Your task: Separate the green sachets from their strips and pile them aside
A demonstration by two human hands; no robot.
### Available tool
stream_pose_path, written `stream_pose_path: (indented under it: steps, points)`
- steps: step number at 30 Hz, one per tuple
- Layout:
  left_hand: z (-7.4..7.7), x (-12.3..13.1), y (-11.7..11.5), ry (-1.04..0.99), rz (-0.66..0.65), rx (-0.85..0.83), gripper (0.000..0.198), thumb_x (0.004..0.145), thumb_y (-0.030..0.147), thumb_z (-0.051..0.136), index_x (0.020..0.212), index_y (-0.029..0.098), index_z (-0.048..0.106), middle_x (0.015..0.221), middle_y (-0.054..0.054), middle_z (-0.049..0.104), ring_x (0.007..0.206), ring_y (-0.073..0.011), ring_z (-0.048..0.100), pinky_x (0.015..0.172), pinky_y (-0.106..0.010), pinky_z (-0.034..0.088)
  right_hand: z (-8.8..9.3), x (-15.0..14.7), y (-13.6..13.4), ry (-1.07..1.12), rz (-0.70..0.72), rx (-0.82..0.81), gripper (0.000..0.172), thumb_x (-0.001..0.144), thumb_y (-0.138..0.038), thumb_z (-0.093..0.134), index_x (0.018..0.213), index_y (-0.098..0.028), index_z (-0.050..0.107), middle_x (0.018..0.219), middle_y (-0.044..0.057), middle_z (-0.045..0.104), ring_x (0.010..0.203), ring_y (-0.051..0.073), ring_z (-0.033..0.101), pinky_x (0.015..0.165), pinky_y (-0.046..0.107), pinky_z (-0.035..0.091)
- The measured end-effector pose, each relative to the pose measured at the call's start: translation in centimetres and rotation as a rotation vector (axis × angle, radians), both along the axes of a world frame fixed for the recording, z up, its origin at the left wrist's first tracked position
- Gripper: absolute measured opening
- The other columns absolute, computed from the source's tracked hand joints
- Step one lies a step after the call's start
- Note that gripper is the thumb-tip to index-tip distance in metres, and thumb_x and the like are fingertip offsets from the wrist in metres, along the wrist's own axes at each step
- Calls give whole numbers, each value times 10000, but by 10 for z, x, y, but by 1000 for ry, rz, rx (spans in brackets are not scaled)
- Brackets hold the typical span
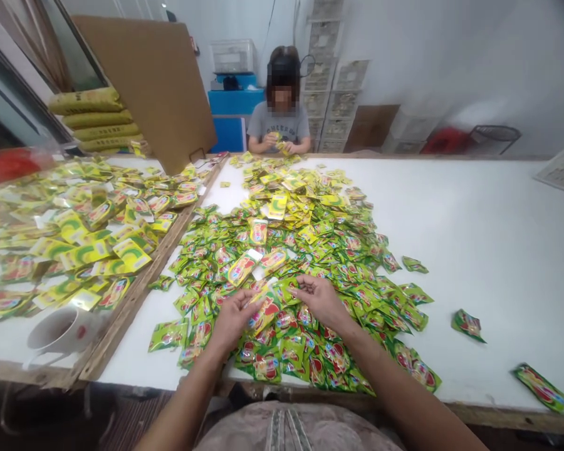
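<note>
"Grasping what, over the near part of the heap of green sachets (333, 354)?"

"The left hand (235, 316) has a yellow packet (266, 310) between thumb and fingers, above the heap or resting on it; which of the 2 cannot be told. The right hand (322, 304) pinches a green sachet (287, 290), also at the near part of the heap, just beside the packet's far end."

"Are both sets of fingers firm?"

"Both look closed on their packs, though how hard they squeeze does not show."

"How should the person handle this well?"

"Probably with the left thumb laid flat, so the packet stays steady and does not buckle. The sachet likely wants a light pinch near its edge, so that its thin film does not crease. Whether the packet's far end is open cannot be made out, so it deserves a look before the sachet is pressed against it. Lifting both a little clear of the heap should keep loose sachets from sliding."

"Anything else about the heap?"

"On it, just beyond the hands, lie 2 spare packets (243, 268). A white mug (68, 332) stands to its left, past the wooden strip (170, 245). Across the heap sits a co-worker (279, 125) with small yellow packs in hand. To its right, a stray sachet (543, 386) lies on the desk (479, 238)."
</note>
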State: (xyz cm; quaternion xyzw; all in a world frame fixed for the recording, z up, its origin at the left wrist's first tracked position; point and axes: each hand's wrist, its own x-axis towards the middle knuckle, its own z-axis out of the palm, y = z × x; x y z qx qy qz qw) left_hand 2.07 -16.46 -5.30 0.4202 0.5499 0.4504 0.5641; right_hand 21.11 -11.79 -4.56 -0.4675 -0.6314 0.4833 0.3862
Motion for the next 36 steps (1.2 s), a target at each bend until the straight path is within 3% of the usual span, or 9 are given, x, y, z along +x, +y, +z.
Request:
stream_pose_path:
  steps: [8, 11, 14, 17, 20, 23, 27, 31, 36]
  points:
    - [-5, 5, 10, -164, 31, -72, 382, 585, 390, 765, 826, 143, 601, 681, 0, 655, 586, -113, 577, 582, -205, 435, 0, -2, 17, -80, 35, -50, 346, 676, -488, 645, 782, -162, 599, 602, -24, 516, 550, 114, 461, 512, 219, 353]
    - [-9, 3, 16, -234, 78, -121, 468, 552, 396, 781, 904, 140, 606, 668, -10, 660, 587, -125, 584, 583, -217, 443, 4, 7, 57, -256, -136, 78, 339, 787, -467, 537, 899, -158, 617, 783, 38, 623, 701, 156, 557, 629, 255, 424]
    - [-11, 1, 20, -213, 147, -125, 489, 515, 406, 791, 877, 132, 611, 626, 3, 637, 536, -110, 547, 514, -195, 407, 3, 18, 109, -731, -336, 224, 343, 872, -389, 446, 1053, -135, 588, 1003, 113, 632, 911, 218, 561, 780, 328, 414]
    - [-11, 0, 21, -168, 209, -137, 480, 519, 410, 785, 867, 131, 608, 568, 31, 588, 475, -81, 483, 447, -172, 347, -7, 24, 147, -1122, -215, 286, 306, 820, -295, 548, 1087, -152, 589, 1100, 137, 610, 1084, 289, 480, 886, 424, 343]
    - [-12, -4, 20, -117, 238, -151, 496, 529, 429, 772, 888, 131, 607, 537, 46, 546, 425, -70, 428, 391, -172, 301, -15, 28, 157, -1172, -102, 296, 165, 782, -144, 541, 906, -143, 651, 902, 138, 658, 1017, 293, 521, 897, 439, 315]
    - [-12, -8, 17, -107, 250, -140, 517, 508, 447, 775, 874, 126, 602, 533, 46, 527, 422, -73, 424, 370, -175, 299, -15, 32, 148, -1188, -78, 312, 288, 802, -62, 417, 990, -116, 628, 896, 166, 645, 940, 288, 557, 822, 404, 361]
    - [-15, -10, 15, -59, 264, -116, 482, 532, 457, 762, 847, 128, 604, 443, 91, 381, 372, -48, 310, 334, -164, 275, 1, 32, 114, -846, -167, 267, 281, 882, -209, 380, 1091, -129, 549, 924, 127, 626, 864, 239, 574, 740, 333, 411]
    - [-20, -11, 13, -55, 208, -79, 475, 574, 473, 741, 870, 122, 618, 498, 51, 504, 384, -58, 378, 345, -168, 303, 11, 11, 65, -94, 84, -27, 286, 794, -455, 549, 808, -170, 519, 725, 10, 554, 676, 140, 529, 644, 261, 420]
    - [-17, -15, 8, -90, 147, -27, 432, 624, 429, 731, 920, 127, 640, 610, -6, 628, 513, -101, 541, 463, -181, 400, 6, -6, 40, -50, 306, -155, 388, 643, -504, 669, 711, -163, 498, 614, -37, 446, 575, 98, 409, 571, 237, 340]
